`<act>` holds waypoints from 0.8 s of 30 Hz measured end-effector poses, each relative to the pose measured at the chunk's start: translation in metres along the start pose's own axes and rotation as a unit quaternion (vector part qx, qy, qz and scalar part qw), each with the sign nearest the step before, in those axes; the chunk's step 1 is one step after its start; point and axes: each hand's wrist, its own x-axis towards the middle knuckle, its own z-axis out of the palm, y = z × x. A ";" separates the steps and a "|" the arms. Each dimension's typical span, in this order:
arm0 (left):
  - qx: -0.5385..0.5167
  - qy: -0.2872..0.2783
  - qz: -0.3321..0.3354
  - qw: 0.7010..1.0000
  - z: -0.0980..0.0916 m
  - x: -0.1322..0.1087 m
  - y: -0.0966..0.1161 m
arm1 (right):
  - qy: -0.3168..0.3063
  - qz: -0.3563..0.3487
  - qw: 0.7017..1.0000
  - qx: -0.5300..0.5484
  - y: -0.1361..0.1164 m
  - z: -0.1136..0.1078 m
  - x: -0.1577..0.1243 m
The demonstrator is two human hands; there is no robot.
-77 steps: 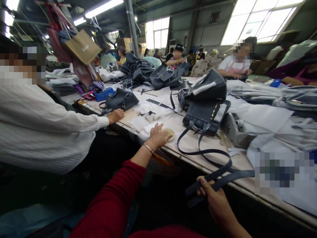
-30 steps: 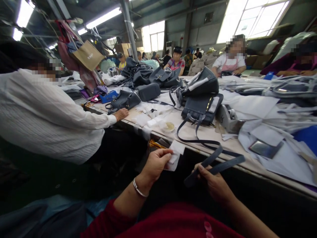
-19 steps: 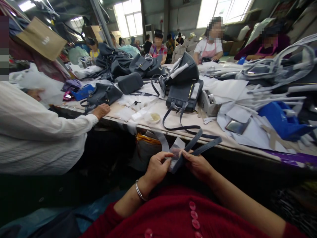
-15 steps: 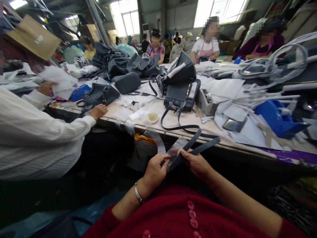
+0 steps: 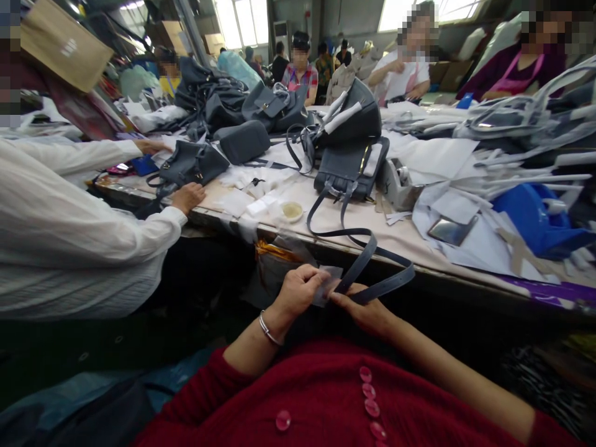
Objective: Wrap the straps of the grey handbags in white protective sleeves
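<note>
My left hand [image 5: 298, 290] pinches a small pale translucent piece [image 5: 325, 287] against the end of a dark blue bag strap [image 5: 372, 276]. My right hand [image 5: 367, 313] grips that same strap end from below, fingers closed. Both hands meet just in front of the table edge [image 5: 419, 268], above my red sweater. The strap loops up onto the table to a dark blue handbag [image 5: 349, 167] lying flat there. A small round dish [image 5: 292, 211] of yellowish stuff sits on the table beyond my left hand.
A person in a white top sits at my left, one hand [image 5: 189, 197] on the table by another dark bag [image 5: 190, 164]. More bags, white paper sheets [image 5: 447, 158], a blue plastic piece [image 5: 535, 220] and a tape dispenser [image 5: 395, 183] crowd the tabletop. Other workers sit across.
My left hand fetched a pale piece from the table and brought it to the strap end in my right hand. Both hands now press together there. The neighbour's far arm reached out over the table.
</note>
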 end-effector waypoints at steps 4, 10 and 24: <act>0.029 0.009 -0.001 1.000 -0.007 -0.005 -0.013 | 0.118 0.022 0.992 0.045 -0.006 -0.029 0.000; 0.048 -0.007 -0.014 0.999 -0.007 -0.012 -0.024 | 0.238 -0.029 0.968 0.071 -0.020 -0.049 0.009; 0.061 -0.047 0.000 0.997 -0.003 -0.013 -0.016 | 0.190 -0.019 0.979 -0.071 -0.023 -0.033 0.022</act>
